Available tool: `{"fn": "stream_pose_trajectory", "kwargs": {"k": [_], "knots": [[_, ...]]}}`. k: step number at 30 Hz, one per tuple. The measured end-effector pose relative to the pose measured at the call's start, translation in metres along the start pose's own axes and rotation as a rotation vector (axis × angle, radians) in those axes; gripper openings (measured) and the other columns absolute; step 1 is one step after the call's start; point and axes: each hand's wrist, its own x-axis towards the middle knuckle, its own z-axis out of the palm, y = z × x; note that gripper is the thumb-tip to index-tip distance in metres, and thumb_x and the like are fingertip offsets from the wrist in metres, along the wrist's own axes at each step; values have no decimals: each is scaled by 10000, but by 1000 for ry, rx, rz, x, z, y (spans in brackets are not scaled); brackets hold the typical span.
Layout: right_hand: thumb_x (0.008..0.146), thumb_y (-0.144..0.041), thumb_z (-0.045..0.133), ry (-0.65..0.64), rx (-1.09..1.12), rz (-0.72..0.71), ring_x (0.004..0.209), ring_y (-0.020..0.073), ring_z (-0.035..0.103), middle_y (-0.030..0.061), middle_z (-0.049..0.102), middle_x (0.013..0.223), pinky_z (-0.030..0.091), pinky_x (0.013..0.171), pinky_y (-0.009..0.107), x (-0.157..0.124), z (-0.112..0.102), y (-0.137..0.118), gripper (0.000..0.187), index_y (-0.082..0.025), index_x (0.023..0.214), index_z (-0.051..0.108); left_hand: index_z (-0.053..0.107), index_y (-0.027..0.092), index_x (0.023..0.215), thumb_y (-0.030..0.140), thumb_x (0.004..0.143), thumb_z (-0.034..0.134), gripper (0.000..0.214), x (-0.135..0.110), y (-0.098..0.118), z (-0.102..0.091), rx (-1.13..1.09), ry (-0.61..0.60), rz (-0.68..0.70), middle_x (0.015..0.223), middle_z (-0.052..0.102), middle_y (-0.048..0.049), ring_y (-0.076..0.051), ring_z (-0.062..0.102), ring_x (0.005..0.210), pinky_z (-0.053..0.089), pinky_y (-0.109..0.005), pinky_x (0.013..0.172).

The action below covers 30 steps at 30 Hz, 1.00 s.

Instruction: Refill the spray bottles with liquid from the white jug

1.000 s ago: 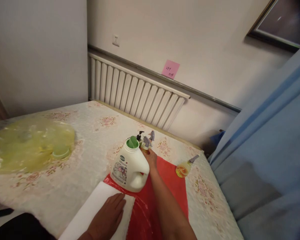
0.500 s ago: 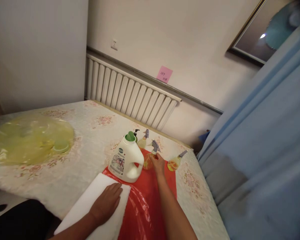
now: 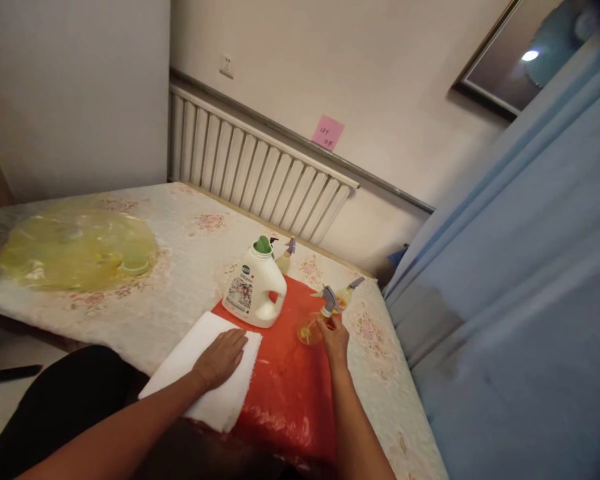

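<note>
My left hand (image 3: 223,358) lies flat with its fingers stretched out on a folded white cloth (image 3: 193,353). My right hand (image 3: 336,339) grips a clear spray bottle (image 3: 310,329) with a grey trigger head, around its upper part. The bottle is over a shiny red plastic sheet (image 3: 290,387); I cannot tell whether its base touches the sheet. A white detergent jug (image 3: 253,287) with a green opening and a side handle stands at the sheet's far left, just beyond the cloth. Another spray bottle (image 3: 347,293) is partly hidden behind the held one.
Behind the jug stand a spray bottle (image 3: 286,257) and a black pump top (image 3: 273,241). A yellow translucent plastic bag (image 3: 75,250) lies at left on the flowered tablecloth (image 3: 180,257). A radiator (image 3: 250,160) runs along the wall; a blue curtain (image 3: 505,267) hangs at right.
My right hand has moved the spray bottle nearer to me and to the right, away from the jug. My left hand stays on the white cloth. The camera view has tilted slightly down.
</note>
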Motion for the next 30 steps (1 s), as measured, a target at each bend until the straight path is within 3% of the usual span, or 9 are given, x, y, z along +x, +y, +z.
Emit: {"fn": "stream_pose_trajectory", "kwargs": {"k": [7, 13, 23, 30], "knots": [[710, -472, 616, -65, -7, 16, 769, 234, 674, 57, 751, 809, 505, 722, 324, -32, -7, 0, 341, -186, 849, 740, 638, 162, 1217, 185, 908, 458, 359, -3, 0, 0, -7, 14, 4, 1338, 611, -141, -283, 531, 1253, 404, -479, 1082], [697, -435, 652, -124, 17, -13, 785, 235, 681, 61, 760, 862, 522, 758, 349, -58, -1, -4, 330, -182, 885, 750, 609, 165, 1268, 187, 913, 443, 392, -1, 1, -6, -63, 4, 2, 1333, 611, -133, -282, 530, 1252, 404, -480, 1080], [725, -327, 676, -189, 66, -57, 835, 230, 692, 66, 759, 951, 529, 793, 342, -93, 10, -14, 298, -192, 980, 752, 635, 166, 1182, 143, 889, 472, 336, 5, 6, -15, -68, -11, 21, 1289, 616, -139, -284, 541, 1205, 431, -464, 1034], [743, -292, 671, -202, 16, -74, 795, 220, 675, 43, 747, 864, 509, 735, 310, -107, 22, -7, 226, -214, 938, 753, 645, 156, 1131, 104, 843, 476, 339, 12, 21, -19, -89, -19, -31, 1266, 611, -158, -305, 534, 1207, 428, -490, 1034]]}}
